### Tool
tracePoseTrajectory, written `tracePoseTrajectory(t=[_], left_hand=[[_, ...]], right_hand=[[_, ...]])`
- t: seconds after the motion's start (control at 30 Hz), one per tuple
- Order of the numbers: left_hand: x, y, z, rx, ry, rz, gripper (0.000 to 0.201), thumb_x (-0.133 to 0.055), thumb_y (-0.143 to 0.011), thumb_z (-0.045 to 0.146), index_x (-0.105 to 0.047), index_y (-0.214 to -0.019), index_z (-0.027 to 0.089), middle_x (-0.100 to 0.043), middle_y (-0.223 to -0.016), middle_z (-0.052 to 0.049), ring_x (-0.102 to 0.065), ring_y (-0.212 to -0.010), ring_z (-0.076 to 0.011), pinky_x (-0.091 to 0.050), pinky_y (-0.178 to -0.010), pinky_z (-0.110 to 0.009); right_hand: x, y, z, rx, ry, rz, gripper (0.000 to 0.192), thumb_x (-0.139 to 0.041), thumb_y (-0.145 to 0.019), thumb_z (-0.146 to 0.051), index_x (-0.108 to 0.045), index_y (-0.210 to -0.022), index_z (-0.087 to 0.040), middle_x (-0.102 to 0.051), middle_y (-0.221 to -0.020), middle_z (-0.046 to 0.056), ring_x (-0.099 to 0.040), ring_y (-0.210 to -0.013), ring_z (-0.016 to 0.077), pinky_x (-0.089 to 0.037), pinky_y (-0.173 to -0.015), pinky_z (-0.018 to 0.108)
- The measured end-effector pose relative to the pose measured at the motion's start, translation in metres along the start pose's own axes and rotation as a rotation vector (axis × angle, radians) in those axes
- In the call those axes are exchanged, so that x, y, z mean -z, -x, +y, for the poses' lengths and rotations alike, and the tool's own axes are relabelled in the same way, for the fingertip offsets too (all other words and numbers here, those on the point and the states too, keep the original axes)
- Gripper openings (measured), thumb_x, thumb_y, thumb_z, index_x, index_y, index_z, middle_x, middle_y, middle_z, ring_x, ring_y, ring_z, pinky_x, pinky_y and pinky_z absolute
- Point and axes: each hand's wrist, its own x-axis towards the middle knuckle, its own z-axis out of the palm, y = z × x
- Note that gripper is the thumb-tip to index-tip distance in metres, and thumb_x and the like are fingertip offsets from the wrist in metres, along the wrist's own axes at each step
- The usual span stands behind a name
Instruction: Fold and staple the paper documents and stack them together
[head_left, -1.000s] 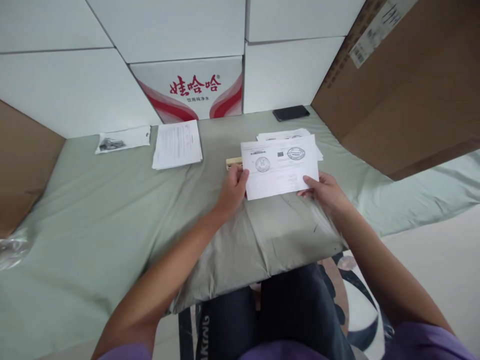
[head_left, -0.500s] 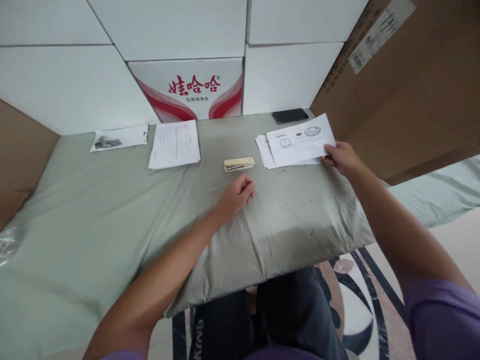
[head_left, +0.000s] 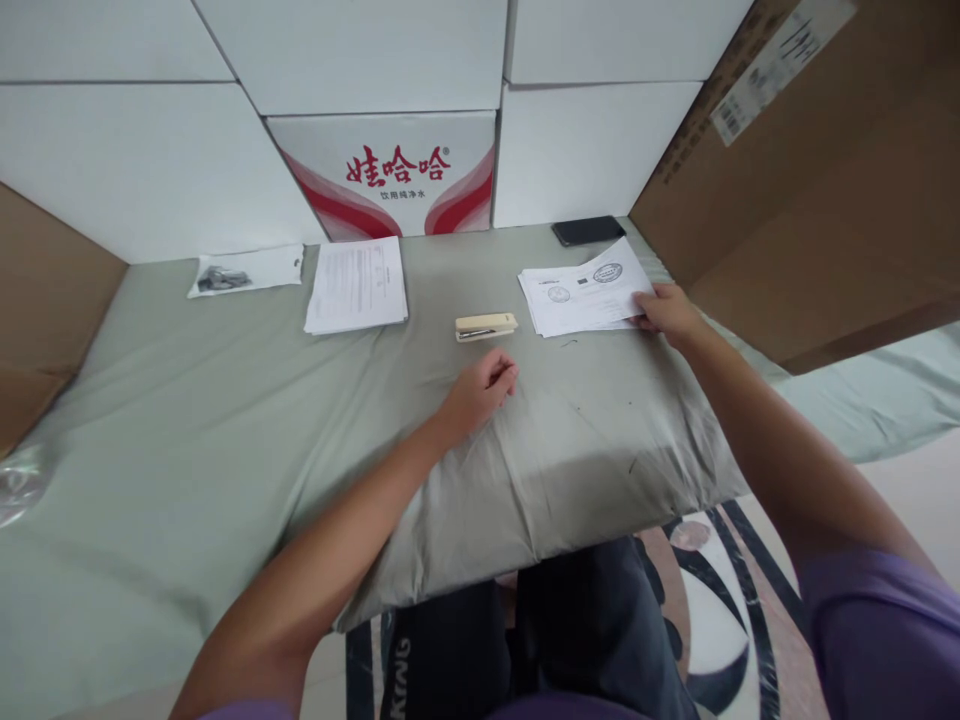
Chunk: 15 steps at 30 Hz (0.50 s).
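My right hand [head_left: 667, 312] pinches the right edge of a printed sheet of paper [head_left: 581, 300] with round stamps on it. That sheet lies over other white papers, its right end slightly lifted. My left hand [head_left: 484, 388] rests on the cloth, fingers curled into a loose fist; whether anything is inside cannot be seen. Just beyond it lies a cream stapler [head_left: 486, 326], not touched by either hand. Farther left is a neat stack of printed papers [head_left: 357, 287].
Against the white boxes [head_left: 592, 150] at the back lies a black phone [head_left: 588, 231]. A white packet [head_left: 246, 271] with dark contents sits at the left. Brown cartons [head_left: 840, 210] flank both sides. Crumpled clear plastic [head_left: 21, 487] lies at the left edge of the green cloth [head_left: 187, 420].
My right hand has lowered the stamped sheet and shifted it left, onto the papers beneath. My left hand has stayed in place near the stapler. The view has shifted slightly.
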Motion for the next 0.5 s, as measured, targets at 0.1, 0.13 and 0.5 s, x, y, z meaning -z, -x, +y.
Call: tracePoseTrajectory(t=[0.1, 0.13, 0.5], left_hand=[[0.0003, 0.0004, -0.0002, -0.004, -0.011, 0.000, 0.013, -0.049, -0.097, 0.032, -0.051, -0.090, 0.022, -0.060, -0.071, 0.004, -0.050, -0.056, -0.0092, -0.038, -0.056, -0.025], [0.0003, 0.0005, -0.0004, -0.007, -0.018, 0.003, 0.013, -0.049, -0.097, 0.032, -0.051, -0.090, 0.022, -0.060, -0.071, 0.004, -0.050, -0.056, -0.0093, -0.038, -0.056, -0.025], [-0.0008, 0.0008, 0.0049, 0.005, -0.060, 0.027, 0.012, -0.049, -0.095, 0.030, -0.050, -0.087, 0.022, -0.059, -0.070, 0.004, -0.048, -0.057, -0.0097, -0.036, -0.059, -0.026]], right_hand=[[-0.0014, -0.0001, 0.0013, -0.061, 0.146, 0.117, 0.007, -0.059, -0.089, -0.023, -0.063, -0.085, -0.019, -0.059, -0.057, 0.004, -0.050, -0.046, 0.0146, -0.037, -0.044, 0.025], [-0.0016, 0.0000, 0.0016, -0.064, 0.172, 0.133, 0.008, -0.058, -0.090, -0.023, -0.064, -0.089, -0.018, -0.060, -0.060, 0.004, -0.052, -0.048, 0.0157, -0.040, -0.046, 0.027], [-0.0026, 0.0071, -0.0044, 0.000, 0.564, 0.237, 0.018, -0.053, -0.090, -0.025, -0.066, -0.081, -0.017, -0.064, -0.066, 0.010, -0.060, -0.070, 0.0242, -0.047, -0.070, 0.037]])
